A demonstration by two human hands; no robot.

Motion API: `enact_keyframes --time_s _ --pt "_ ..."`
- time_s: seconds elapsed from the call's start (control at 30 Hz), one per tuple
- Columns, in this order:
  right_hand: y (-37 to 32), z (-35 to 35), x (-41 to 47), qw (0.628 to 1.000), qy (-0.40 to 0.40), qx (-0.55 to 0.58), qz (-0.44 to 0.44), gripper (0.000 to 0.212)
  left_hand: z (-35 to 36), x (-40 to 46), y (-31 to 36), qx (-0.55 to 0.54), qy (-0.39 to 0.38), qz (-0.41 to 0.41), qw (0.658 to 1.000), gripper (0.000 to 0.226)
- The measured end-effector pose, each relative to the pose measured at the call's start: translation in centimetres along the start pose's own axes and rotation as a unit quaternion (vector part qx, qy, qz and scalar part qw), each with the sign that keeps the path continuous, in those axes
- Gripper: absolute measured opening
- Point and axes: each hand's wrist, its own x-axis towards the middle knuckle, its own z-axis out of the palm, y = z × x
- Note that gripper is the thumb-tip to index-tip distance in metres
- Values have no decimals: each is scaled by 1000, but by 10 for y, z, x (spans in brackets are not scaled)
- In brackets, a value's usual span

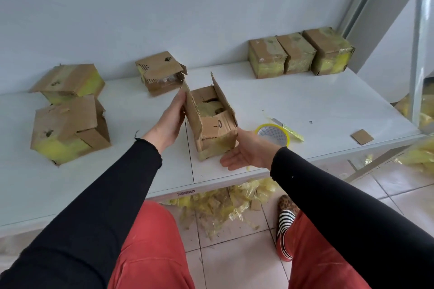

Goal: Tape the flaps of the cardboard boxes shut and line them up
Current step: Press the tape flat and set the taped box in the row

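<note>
looks like a makeshift packing corner in a plain room, not a proper warehouse. there's a white table (305,105) pushed against a bare pale wall (164,7), beat-up cardboard boxes (300,54) patched with yellow tape sitting on it, a tape roll (273,135) near the edge, and a heap of crumpled yellow tape scraps (223,199) on the tiled floor (234,253) underneath. a glass panel (422,65) stands on the right.

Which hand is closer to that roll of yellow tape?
Right. The right hand lies open just left of the tape roll; the left hand is beyond the open box.
</note>
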Motion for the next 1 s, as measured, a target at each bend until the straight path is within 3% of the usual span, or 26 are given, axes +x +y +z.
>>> enact_keyframes --time_s 0.07,0.17,0.27,0.33,0.43,0.6,0.7,1.0 --pt "1 -5 -7 998 21 -44 -30 78 10 -8 -3 -5 17 5 1000 67" --pt "3 -16 -21 973 105 -92 -182 69 21 -34 -11 -57 68 22 996 95" --pt "4 -21 -33 923 150 -99 -342 72 38 -75 -26 -29 48 77 995 75" --pt "4 -14 -35 906 123 -121 -386 77 56 -94 -37 -1 49 97 994 91" --pt "3 7 -28 902 75 -139 -401 87 79 -98 -41 0 102 118 988 105" --pt "6 31 -18 893 102 -94 -428 69 87 -83 -44 -29 186 151 971 71" --pt "8 35 -19 889 124 -88 -432 66 89 -78 -46 -32 219 166 961 64" --pt "6 43 -16 879 156 -83 -442 66 78 -74 -43 -19 192 138 971 63"
